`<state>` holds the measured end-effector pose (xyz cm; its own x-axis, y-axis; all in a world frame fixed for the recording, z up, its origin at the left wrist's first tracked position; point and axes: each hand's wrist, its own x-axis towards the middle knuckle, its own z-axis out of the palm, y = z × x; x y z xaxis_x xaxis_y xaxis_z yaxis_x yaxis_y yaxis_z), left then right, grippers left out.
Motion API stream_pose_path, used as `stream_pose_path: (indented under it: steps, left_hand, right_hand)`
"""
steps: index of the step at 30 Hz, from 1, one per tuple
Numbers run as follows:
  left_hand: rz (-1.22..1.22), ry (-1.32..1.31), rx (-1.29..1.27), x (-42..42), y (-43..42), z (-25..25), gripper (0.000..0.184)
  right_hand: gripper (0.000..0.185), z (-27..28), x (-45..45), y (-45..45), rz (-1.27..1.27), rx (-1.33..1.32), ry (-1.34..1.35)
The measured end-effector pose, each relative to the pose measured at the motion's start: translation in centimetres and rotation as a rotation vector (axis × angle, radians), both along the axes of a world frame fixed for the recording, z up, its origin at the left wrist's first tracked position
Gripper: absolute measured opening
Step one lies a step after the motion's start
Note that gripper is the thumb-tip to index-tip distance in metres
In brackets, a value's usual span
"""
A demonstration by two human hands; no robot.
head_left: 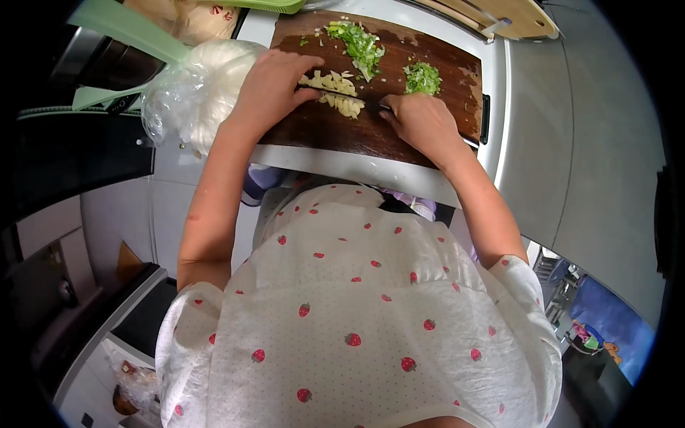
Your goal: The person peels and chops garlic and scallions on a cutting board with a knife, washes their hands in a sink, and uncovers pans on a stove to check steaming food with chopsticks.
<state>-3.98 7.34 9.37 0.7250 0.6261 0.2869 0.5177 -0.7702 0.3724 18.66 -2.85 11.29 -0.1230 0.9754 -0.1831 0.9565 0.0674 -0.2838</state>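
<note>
My right hand is closed around the handle of a kitchen knife, whose thin dark blade points left over the cutting board. The blade lies across a pile of chopped pale garlic-like pieces, with bits on both sides of it. At the blade's tip is my left hand, fingers stretched out and thumb apart, the thumb close to or touching the blade. Farther back on the board are a long heap of chopped green onion and a smaller green heap.
Left of the board, a clear plastic bag with something white inside sits close to my left forearm. A light green plastic piece stands behind it. At the back right lies a wooden board. A grey surface extends to the right.
</note>
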Motion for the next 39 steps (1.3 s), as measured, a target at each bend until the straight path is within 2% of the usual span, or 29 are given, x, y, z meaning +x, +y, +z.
stream_pose_path:
  steps: [3,7,13,20,24,32,36,39]
  left_hand:
    - [-0.045,0.137,-0.153,-0.2,-0.1,-0.7,0.035]
    - [-0.061,0.261,-0.167,0.1,-1.7,-1.7,0.022]
    - [0.002,0.263,-0.163,0.5,-2.3,-3.6,0.015]
    - [0.028,0.296,-0.161,0.6,-2.4,-3.9,0.015]
    - [0.034,0.266,-0.091,1.3,-2.8,-3.8,0.011]
    - [-0.056,0.413,-0.014,2.6,-2.4,-1.9,0.009]
    - [-0.039,0.331,-0.050,1.5,-0.7,-4.1,0.008]
    - [-0.041,0.249,-0.113,0.6,-0.5,-3.9,0.011]
  right_hand:
    - [0.011,-0.3,0.3,0.5,0.076,0.013,-0.111]
    - [0.015,-0.4,0.0,0.5,0.167,0.004,-0.133]
    - [0.017,-1.4,0.0,0.6,0.186,-0.002,-0.170]
    - [0.016,-0.8,-0.4,0.8,0.172,0.000,-0.203]
    - [0.017,-3.6,0.1,0.8,0.097,0.005,-0.224]
    - [0.019,-5.5,1.9,-0.3,0.026,0.125,0.009]
    - [0.018,-3.9,0.5,0.7,0.049,0.075,-0.064]
    - [0.014,-1.3,-0.6,1.1,0.094,0.069,-0.194]
